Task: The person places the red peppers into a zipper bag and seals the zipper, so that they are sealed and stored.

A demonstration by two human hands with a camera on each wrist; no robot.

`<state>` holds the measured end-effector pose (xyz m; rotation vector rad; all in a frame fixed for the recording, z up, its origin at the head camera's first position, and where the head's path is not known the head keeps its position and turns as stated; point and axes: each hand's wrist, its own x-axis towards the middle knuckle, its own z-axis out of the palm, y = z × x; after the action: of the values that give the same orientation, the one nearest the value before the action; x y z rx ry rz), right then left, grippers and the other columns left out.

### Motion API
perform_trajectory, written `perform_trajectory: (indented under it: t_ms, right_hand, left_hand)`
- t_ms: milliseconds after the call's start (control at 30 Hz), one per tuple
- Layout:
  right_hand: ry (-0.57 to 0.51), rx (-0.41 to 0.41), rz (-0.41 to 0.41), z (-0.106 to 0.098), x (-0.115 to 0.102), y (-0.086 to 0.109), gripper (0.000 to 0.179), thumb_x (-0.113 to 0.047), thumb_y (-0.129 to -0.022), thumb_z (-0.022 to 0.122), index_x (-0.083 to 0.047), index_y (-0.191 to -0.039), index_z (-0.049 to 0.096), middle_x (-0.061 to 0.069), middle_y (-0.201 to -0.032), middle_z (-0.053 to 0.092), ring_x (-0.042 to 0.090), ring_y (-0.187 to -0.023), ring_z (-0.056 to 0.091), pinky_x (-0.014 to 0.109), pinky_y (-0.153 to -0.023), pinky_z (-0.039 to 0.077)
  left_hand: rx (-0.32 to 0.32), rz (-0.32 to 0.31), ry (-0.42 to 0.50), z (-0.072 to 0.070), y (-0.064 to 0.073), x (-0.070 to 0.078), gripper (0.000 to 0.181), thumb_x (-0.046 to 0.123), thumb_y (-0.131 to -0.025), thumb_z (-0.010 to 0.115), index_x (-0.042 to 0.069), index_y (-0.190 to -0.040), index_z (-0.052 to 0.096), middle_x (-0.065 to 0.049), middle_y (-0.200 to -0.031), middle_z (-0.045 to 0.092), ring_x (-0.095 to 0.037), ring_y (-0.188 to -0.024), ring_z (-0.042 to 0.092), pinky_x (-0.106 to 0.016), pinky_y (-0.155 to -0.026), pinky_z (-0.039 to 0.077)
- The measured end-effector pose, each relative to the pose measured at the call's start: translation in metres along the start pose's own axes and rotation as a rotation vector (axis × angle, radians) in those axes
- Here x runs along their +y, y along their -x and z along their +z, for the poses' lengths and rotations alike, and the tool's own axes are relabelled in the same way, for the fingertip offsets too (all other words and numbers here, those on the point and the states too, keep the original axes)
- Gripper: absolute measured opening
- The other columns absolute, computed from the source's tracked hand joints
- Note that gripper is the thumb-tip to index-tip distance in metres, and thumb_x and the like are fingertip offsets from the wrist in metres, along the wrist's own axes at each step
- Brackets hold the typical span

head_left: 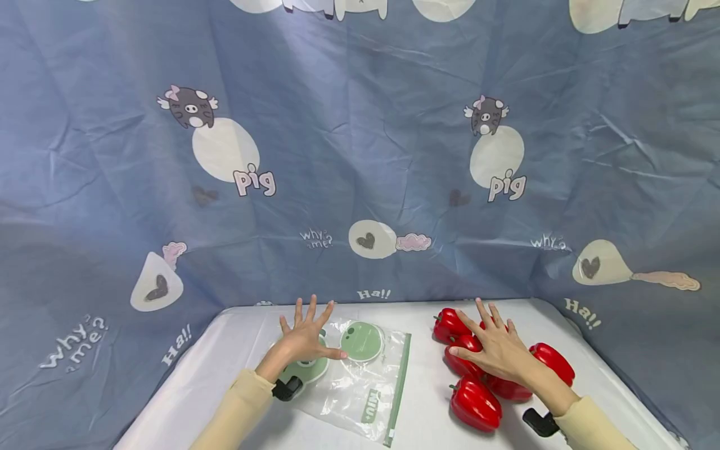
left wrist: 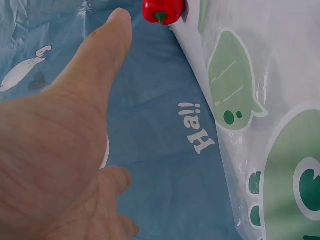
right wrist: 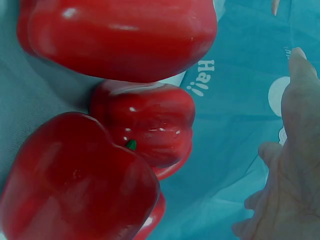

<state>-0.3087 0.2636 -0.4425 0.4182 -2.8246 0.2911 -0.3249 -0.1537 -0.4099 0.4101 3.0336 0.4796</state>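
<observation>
My left hand (head_left: 304, 342) is spread with straight fingers over a clear zip bag (head_left: 351, 394) printed with green shapes. In the left wrist view the thumb and fingers hold nothing, and the bag's green print (left wrist: 232, 80) shows beside them. My right hand (head_left: 499, 351) spreads its fingers over a group of several red bell peppers (head_left: 475, 404), overlapping some of them in the head view. From the right wrist, glossy peppers (right wrist: 75, 180) fill the left side, while that hand (right wrist: 295, 145) appears at the right edge, apart from them, with nothing in its grasp.
A white-covered table (head_left: 422, 400) carries the bag at left and the peppers at right. Behind it hangs a blue curtain (head_left: 394, 187) with pig and lettering prints, which also runs down both sides. The bag's green zip strip (head_left: 400, 381) faces the peppers.
</observation>
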Motion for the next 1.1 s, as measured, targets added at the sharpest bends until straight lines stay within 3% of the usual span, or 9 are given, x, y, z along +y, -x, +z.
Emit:
perform_trajectory:
  t_ms: [300, 633, 800, 967, 1100]
  right_hand:
    - [-0.022, -0.019, -0.002, -0.002, 0.004, 0.008, 0.089, -0.075, -0.078, 0.052, -0.028, -0.150, 0.032, 0.023, -0.158, 0.015, 0.050, -0.143, 0.014, 0.070, -0.107, 0.018]
    - [-0.013, -0.001, -0.005, -0.004, 0.006, 0.015, 0.092, -0.076, -0.077, 0.052, -0.027, -0.151, 0.031, 0.023, -0.157, 0.019, 0.050, -0.141, 0.019, 0.069, -0.104, 0.026]
    - [-0.030, 0.010, 0.007, -0.008, 0.004, 0.025, 0.093, -0.077, -0.074, 0.054, -0.024, -0.149, 0.036, 0.021, -0.156, 0.022, 0.048, -0.138, 0.024, 0.072, -0.096, 0.032]
    - [-0.040, 0.036, 0.007, -0.010, 0.001, 0.035, 0.091, -0.076, -0.074, 0.056, -0.023, -0.147, 0.040, 0.020, -0.155, 0.026, 0.047, -0.136, 0.030, 0.072, -0.092, 0.035]
    - [-0.047, 0.049, 0.021, -0.013, -0.002, 0.041, 0.091, -0.077, -0.073, 0.057, -0.020, -0.144, 0.044, 0.019, -0.149, 0.037, 0.045, -0.132, 0.037, 0.071, -0.091, 0.037]
  left_hand:
    - [-0.002, 0.030, -0.001, 0.009, -0.001, 0.005, 0.117, 0.068, -0.066, 0.072, 0.022, -0.155, 0.011, -0.021, -0.159, -0.012, -0.046, -0.142, -0.019, -0.077, -0.102, -0.007]
    - [0.040, 0.068, -0.021, 0.018, -0.002, 0.015, 0.116, 0.065, -0.068, 0.073, 0.018, -0.155, 0.013, -0.023, -0.159, -0.006, -0.046, -0.144, -0.012, -0.074, -0.106, 0.001]
    - [0.072, 0.090, -0.025, 0.029, -0.002, 0.028, 0.116, 0.065, -0.068, 0.073, 0.016, -0.155, 0.015, -0.024, -0.159, -0.001, -0.047, -0.145, -0.003, -0.069, -0.109, 0.012]
    - [0.075, 0.074, 0.019, 0.040, -0.003, 0.041, 0.113, 0.060, -0.069, 0.075, 0.016, -0.155, 0.015, -0.025, -0.159, 0.006, -0.047, -0.145, 0.003, -0.067, -0.110, 0.013]
    - [0.083, 0.084, 0.067, 0.045, -0.002, 0.052, 0.104, 0.056, -0.072, 0.075, 0.011, -0.152, 0.026, -0.029, -0.155, 0.019, -0.051, -0.141, 0.019, -0.066, -0.107, 0.025]
